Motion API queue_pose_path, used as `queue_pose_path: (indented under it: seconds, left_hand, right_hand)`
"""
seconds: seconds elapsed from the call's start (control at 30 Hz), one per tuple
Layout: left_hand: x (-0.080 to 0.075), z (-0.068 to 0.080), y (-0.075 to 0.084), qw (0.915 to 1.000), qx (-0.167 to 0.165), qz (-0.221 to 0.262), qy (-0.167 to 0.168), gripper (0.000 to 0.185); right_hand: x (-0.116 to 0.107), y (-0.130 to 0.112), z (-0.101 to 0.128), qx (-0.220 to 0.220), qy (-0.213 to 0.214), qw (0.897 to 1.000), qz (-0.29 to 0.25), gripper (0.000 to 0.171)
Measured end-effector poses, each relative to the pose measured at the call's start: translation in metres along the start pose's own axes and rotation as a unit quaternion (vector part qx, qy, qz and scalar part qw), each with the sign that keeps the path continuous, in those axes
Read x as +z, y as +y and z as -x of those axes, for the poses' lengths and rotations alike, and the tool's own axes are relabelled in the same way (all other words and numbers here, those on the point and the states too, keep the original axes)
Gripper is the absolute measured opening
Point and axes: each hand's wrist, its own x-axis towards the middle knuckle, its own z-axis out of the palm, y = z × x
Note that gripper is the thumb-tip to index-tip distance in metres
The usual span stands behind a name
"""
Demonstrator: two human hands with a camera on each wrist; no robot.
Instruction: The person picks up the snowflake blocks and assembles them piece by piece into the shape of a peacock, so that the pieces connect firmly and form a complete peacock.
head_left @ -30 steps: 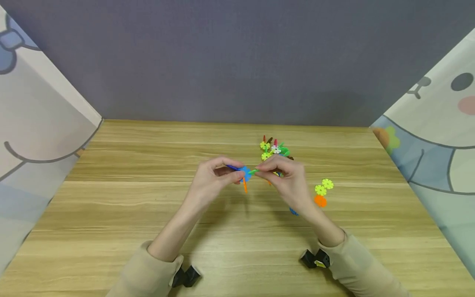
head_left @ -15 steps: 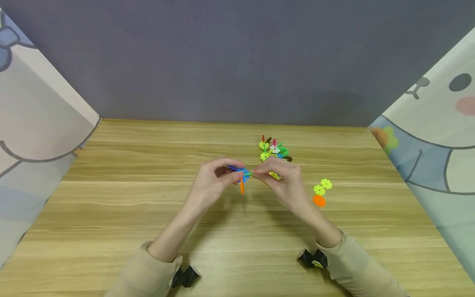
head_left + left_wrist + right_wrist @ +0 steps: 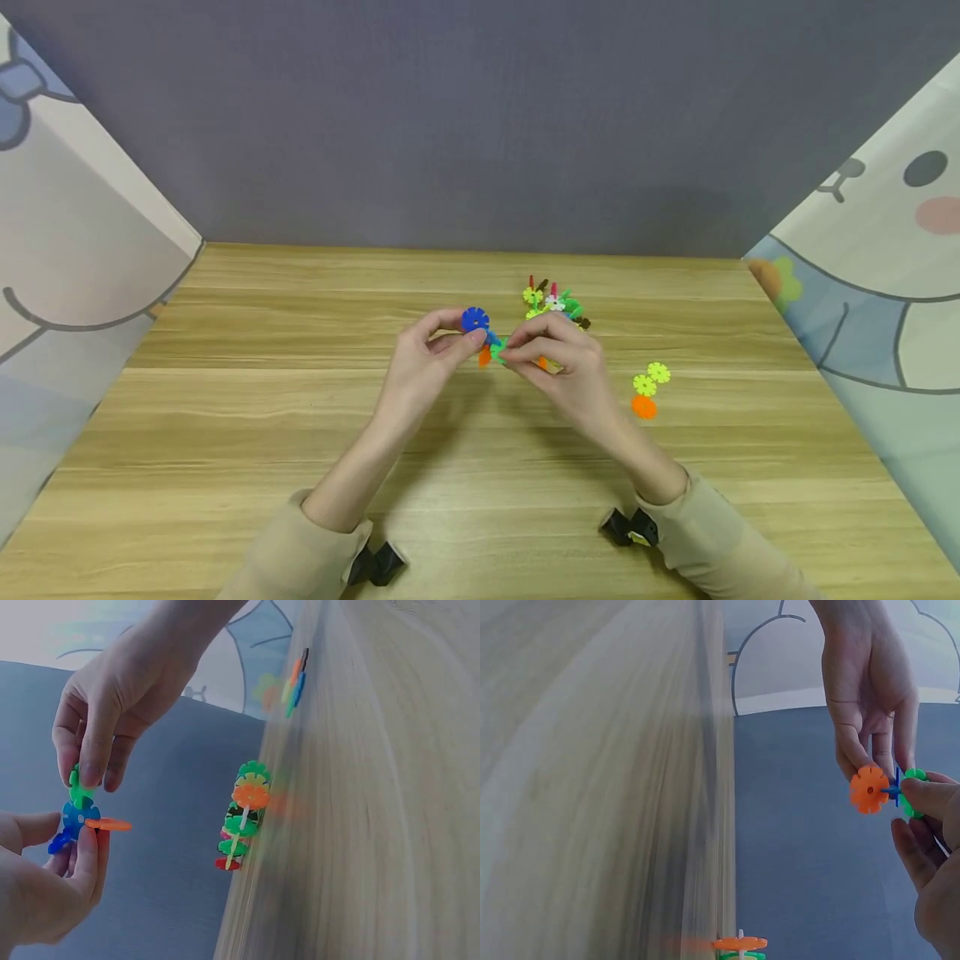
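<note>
Above the wooden table, both hands hold a small cluster of plastic snowflake discs. It is made of a dark blue disc, a light blue disc, an orange disc and a green disc. My left hand pinches the blue end between thumb and fingers. From the other side, my right hand pinches the green disc. The cluster is in the air, off the table.
A pile of joined coloured discs lies just behind the hands. Two yellow-green discs and one orange disc lie loose to the right. Patterned panels stand at both table sides, a grey wall at the back.
The cluster has been turned: the dark blue disc now faces up by the left thumb. Both hands rose slightly and stayed together.
</note>
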Motion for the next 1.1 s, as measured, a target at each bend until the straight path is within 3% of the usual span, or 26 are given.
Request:
queue_pose_path:
  seconds: [0.27,0.4,0.5,0.63,0.87,1.0,1.1]
  left_hand:
    - [-0.002,-0.001,0.000,0.9996,0.002,0.022,0.019,0.017]
    - [-0.002,-0.003,0.002,0.9989,0.002,0.042,0.020,0.014]
    - [-0.003,-0.003,0.002,0.9986,-0.003,0.050,0.018,0.014]
    - [-0.005,-0.002,0.003,0.9976,-0.002,0.068,0.015,0.012]
    - [-0.007,-0.002,0.003,0.9968,0.008,0.079,0.007,0.010]
    - [-0.007,-0.002,0.004,0.9970,0.010,0.077,0.001,0.010]
    - [-0.007,-0.002,0.004,0.9966,0.009,0.082,-0.002,0.010]
  right_hand:
    - [0.004,-0.002,0.001,-0.005,-0.019,1.000,-0.017,0.026]
    - [-0.006,0.001,0.003,0.063,-0.049,0.994,-0.076,0.031]
    - [-0.020,0.008,0.005,0.133,-0.093,0.980,-0.113,0.036]
    - [-0.044,0.025,0.013,0.202,-0.174,0.957,-0.115,0.039]
    - [-0.080,0.048,0.034,0.282,-0.282,0.912,-0.099,0.039]
    - [-0.094,0.055,0.047,0.291,-0.313,0.902,-0.051,0.036]
    - [-0.103,0.061,0.058,0.282,-0.320,0.904,-0.018,0.031]
